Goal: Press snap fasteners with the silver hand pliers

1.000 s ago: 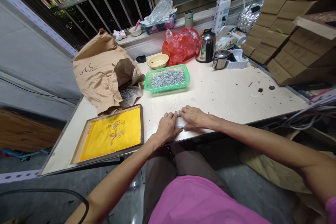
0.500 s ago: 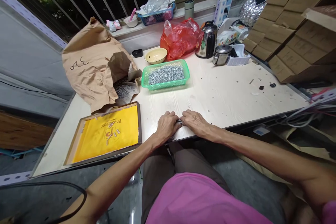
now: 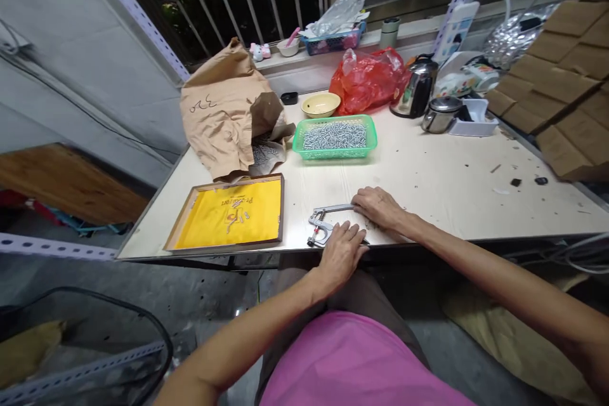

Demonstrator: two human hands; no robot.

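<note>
A steel hand clamp (image 3: 320,228) lies flat on the desk (image 3: 442,203) near its front edge, head to the left, with its two long arms running rightward, roughly parallel to that edge. The left hand (image 3: 340,254), nearer the person, lies over the lower arm (image 3: 366,242), and the right hand (image 3: 378,208) meets the end of the upper arm (image 3: 333,208) from the far side; the fingers of both curve down toward the metal, but whether either grip is pressed closed cannot be told. A wood-framed yellow tray (image 3: 280,209) sits left of the clamp head, and a green basket of metal pins (image 3: 304,155) stands beyond the clamp.
</note>
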